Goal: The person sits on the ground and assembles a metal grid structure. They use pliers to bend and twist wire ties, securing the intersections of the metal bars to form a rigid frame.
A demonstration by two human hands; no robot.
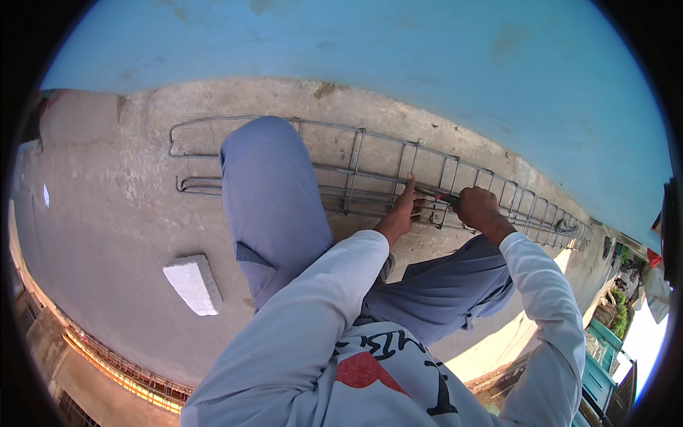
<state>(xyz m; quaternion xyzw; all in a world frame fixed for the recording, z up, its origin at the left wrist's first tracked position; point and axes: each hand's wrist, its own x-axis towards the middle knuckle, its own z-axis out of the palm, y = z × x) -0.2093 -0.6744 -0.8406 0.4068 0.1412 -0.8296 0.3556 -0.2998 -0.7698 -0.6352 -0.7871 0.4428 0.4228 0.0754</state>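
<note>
A long rebar cage [353, 171] of thin steel bars with square stirrups lies across the concrete in front of me, running from the left to the far right. My left hand [402, 213] is at its middle, one finger pointing up along a stirrup and the others curled at the lower bars. In my right hand [480, 208] is a pair of pliers [442, 197] with a bit of red on it, gripped by the handles. Its head points left to the bars beside my left fingers. The jaws are too small to make out.
My bent knee [274, 185] covers part of the cage's left end. A whitish block [193, 285] lies on the concrete floor [128, 213] at my left. A blue wall [356, 50] stands beyond the cage. Plants [620, 313] and clutter are at the far right.
</note>
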